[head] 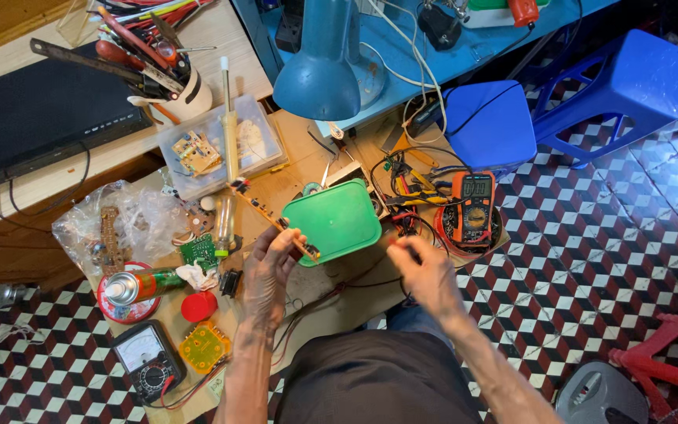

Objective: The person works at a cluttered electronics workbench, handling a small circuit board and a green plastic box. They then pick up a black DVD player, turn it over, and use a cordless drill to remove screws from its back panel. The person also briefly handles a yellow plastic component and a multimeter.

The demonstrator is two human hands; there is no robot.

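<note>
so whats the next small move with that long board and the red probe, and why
Probably bring the right hand and its red probe tip across to the long circuit board that the left hand holds up by its near end. The probe is apart from the board, and the orange multimeter sits close by.

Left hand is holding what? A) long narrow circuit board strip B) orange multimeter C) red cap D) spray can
A: the left hand grips one end of the long narrow circuit board strip, which runs up and away beside the green lid; the spray can, orange multimeter and red cap lie untouched on the bench.
</note>
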